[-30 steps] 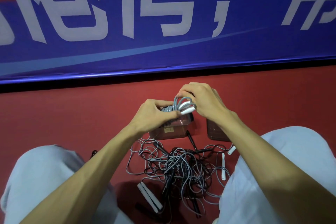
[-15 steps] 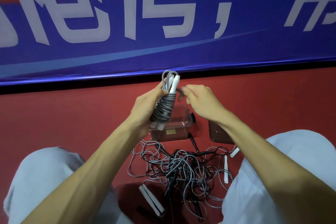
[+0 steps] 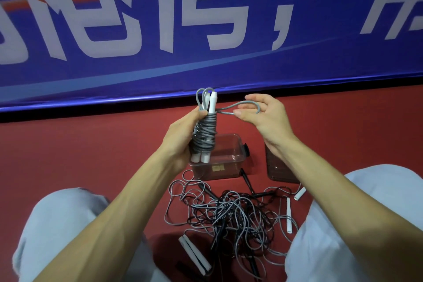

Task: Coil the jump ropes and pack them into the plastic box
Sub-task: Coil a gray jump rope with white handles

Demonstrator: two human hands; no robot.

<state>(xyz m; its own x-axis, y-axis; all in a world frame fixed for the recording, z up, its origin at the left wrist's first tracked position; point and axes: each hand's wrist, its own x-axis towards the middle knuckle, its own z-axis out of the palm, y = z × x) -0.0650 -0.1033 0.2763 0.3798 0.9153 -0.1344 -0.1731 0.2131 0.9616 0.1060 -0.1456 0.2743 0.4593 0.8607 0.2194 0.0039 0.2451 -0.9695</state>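
My left hand [image 3: 180,142] grips a coiled grey jump rope [image 3: 204,135] upright, its white handles sticking out above and below the wraps. A free loop of that grey rope [image 3: 242,106] runs to the right, where my right hand [image 3: 263,117] holds it out with the loop passing round its fingers. Behind the bundle stands the clear plastic box [image 3: 226,162] on the red floor, open on top. In front of it lies a tangle of grey and black jump ropes [image 3: 229,215] with white handles [image 3: 194,253] and black ones.
The box's brownish lid [image 3: 278,167] lies flat to the right of the box. My two knees in pale trousers [image 3: 59,224] flank the rope pile. A blue banner wall [image 3: 206,41] closes off the red floor [image 3: 80,149] just beyond the box.
The bundle went from lying sideways over the box to upright in my left hand. My right hand let go of it and has drawn the free loop out to the right.
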